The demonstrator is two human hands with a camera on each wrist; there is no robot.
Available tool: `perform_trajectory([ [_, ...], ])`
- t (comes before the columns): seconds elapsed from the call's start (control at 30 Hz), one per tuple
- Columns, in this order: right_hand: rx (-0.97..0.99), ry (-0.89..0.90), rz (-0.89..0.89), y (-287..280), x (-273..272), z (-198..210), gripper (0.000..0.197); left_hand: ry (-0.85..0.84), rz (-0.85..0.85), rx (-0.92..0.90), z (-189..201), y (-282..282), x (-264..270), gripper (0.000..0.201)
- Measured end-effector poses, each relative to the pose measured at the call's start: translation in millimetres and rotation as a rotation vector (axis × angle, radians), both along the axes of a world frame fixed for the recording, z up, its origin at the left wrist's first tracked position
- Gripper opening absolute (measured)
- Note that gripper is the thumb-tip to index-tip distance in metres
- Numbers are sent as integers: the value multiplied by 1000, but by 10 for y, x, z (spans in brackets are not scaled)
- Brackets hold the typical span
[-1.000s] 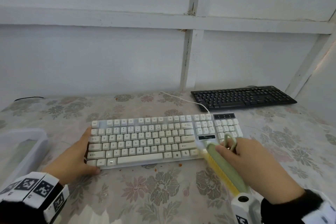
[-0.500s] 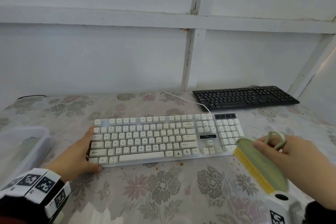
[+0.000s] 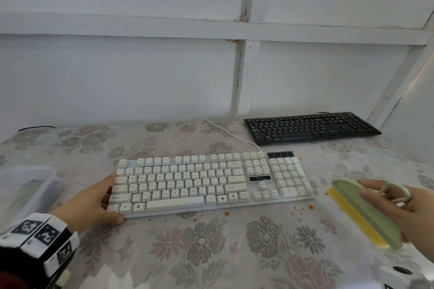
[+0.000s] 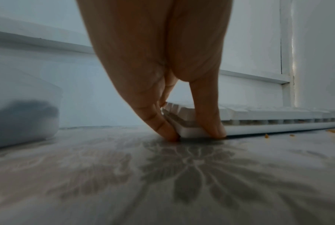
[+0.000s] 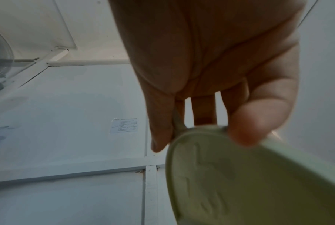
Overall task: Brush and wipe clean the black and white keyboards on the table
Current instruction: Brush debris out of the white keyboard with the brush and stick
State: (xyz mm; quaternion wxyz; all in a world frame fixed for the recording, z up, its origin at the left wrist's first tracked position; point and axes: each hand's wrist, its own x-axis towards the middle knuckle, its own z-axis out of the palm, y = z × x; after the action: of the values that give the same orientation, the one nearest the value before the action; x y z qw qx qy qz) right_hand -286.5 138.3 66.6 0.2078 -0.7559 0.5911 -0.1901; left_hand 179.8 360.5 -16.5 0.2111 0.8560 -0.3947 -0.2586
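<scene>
Table (image 3: 211,253) has a pale floral plastic cover, greyish and pink blooms, w/ orange crumbs (image 3: 296,213) scattered just in front of the white keyboard's (image 3: 206,183) right end. Behind it a white panelled wall (image 3: 117,73) w/ painted battens, paint chipped at the joints.

White keyboard lies mid-table, its cable (image 3: 230,135) running back toward the wall. Black keyboard (image 3: 310,127) sits behind it & to the right, near the wall, apart from it. Cloudy plastic tub (image 3: 28,185) stands left of the white keyboard, something dark inside, can't tell what.

Left hand (image 3: 90,203) grips the white keyboard's near-left corner: thumb on the front edge, fingers (image 4: 160,121) down the side, tips touching the table. Right hand (image 3: 404,209) is right of the white keyboard, off the table, curled round a green brush (image 3: 368,213) w/ yellow bristles, a finger through its loop handle.

Writing: key legends readable, e.g. Q W E R; small black logo plate above the arrow keys, too small to read. Paper notice (image 5: 124,125) on a wall panel in the right wrist view, text illegible.
</scene>
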Motion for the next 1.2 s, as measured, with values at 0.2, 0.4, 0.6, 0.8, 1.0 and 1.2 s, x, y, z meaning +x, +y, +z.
perform_trajectory([
  [0.2, -61, -31, -1, -166, -52, -133, 64, 14, -22, 52, 54, -6, 17, 109],
  [0.4, -123, 42, 43, -13, 104, -5, 10, -41, 10, 108, 68, -31, -5, 92],
  [0.6, -126, 15, 113, 18, 250, -53, 76, -132, -3, 170, 117, -48, -90, 85],
  [0.8, -137, -67, 127, 51, 297, -32, 74, -206, -6, 247, 166, -77, -219, 82],
  [1.0, -218, -155, 243, 127, 346, 58, 43, -239, 49, 284, 172, -94, -316, 84],
  [1.2, -106, -246, 461, 125, 576, -15, 29, -284, 30, 208, 239, -126, -437, 93],
])
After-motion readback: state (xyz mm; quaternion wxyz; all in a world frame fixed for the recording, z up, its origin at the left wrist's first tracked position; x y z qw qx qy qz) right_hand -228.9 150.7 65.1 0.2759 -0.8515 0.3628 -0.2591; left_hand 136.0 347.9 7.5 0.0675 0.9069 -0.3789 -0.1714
